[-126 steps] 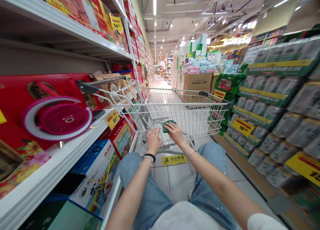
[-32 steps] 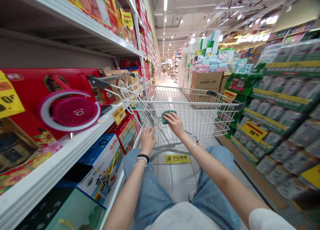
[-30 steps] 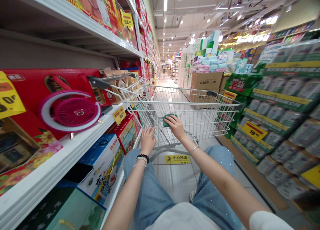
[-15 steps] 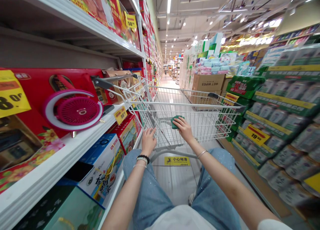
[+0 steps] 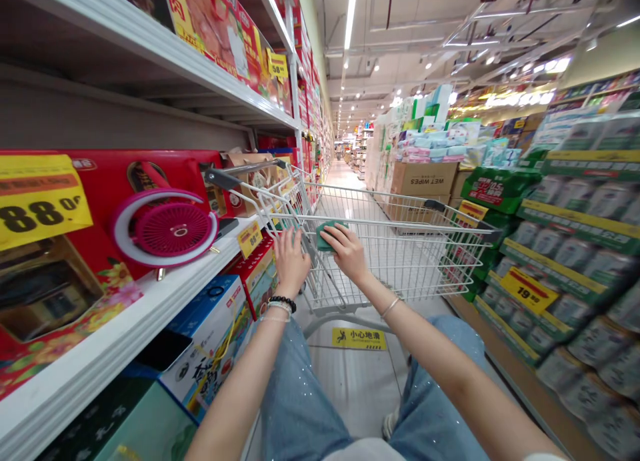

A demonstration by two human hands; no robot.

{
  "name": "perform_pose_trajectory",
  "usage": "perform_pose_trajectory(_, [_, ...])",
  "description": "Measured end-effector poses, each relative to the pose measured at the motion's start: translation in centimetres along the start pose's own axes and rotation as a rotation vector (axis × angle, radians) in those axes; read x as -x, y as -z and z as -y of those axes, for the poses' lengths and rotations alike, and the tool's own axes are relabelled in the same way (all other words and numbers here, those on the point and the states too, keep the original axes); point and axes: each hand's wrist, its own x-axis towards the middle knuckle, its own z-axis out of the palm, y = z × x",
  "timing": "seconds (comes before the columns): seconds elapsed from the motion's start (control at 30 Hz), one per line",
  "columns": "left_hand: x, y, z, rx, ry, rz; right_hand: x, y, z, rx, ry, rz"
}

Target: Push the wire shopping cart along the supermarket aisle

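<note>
A wire shopping cart (image 5: pixel 400 247) stands in front of me in a supermarket aisle, its basket holding nothing I can see. My left hand (image 5: pixel 290 261) grips the wires of the cart's near end on its left side, fingers curled round them. My right hand (image 5: pixel 345 251) presses a green cloth (image 5: pixel 323 237) against the same end of the cart, a little higher and to the right. A dark bead bracelet sits on my left wrist, a thin bangle on my right.
Shelves on the left carry red gift boxes, a pink round fan (image 5: pixel 167 227) and yellow price tags. On the right are stacked shrink-wrapped drink cans (image 5: pixel 560 247). A cardboard box marked wet wipes (image 5: pixel 423 177) stands ahead. A yellow warning sticker (image 5: pixel 359 338) lies on the floor.
Both hands have moved up along the cart's near end, the right one carrying the green cloth up and slightly left. My view has shifted forward and to the left.
</note>
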Motion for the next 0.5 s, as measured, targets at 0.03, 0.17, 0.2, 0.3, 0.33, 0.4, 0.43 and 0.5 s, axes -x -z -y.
perform_pose_trajectory(0.03, [-0.7, 0.3, 0.0, -0.006, 0.002, 0.001, -1.4, -0.5, 0.7, -0.006, 0.013, 0.013])
perform_pose_trajectory(0.17, [-2.0, 0.3, 0.5, 0.000, -0.002, 0.032, -4.7, -2.9, 2.8, -0.021, 0.023, 0.051])
perform_pose_trajectory(0.2, [-2.0, 0.2, 0.6, 0.000, -0.002, 0.031, -4.7, -3.5, 3.0, -0.020, 0.019, 0.053])
perform_pose_trajectory(0.3, [-1.9, -0.1, 0.9, -0.006, -0.015, 0.019, -3.7, -4.3, 3.1, -0.013, -0.025, 0.046])
perform_pose_trajectory(0.33, [-1.8, -0.1, 0.9, -0.007, -0.021, 0.017, -3.2, -4.3, 3.0, -0.013, -0.045, 0.043])
perform_pose_trajectory(0.4, [-1.7, -0.1, 0.9, -0.004, -0.030, 0.015, -2.6, -4.0, 2.8, -0.014, -0.078, 0.044])
perform_pose_trajectory(0.43, [-1.7, -0.1, 0.8, 0.001, -0.033, 0.015, -2.6, -3.8, 2.8, -0.017, -0.085, 0.044])
perform_pose_trajectory(0.5, [-1.6, -0.1, 0.7, 0.013, -0.030, 0.016, -3.1, -3.4, 2.9, -0.026, -0.080, 0.041])
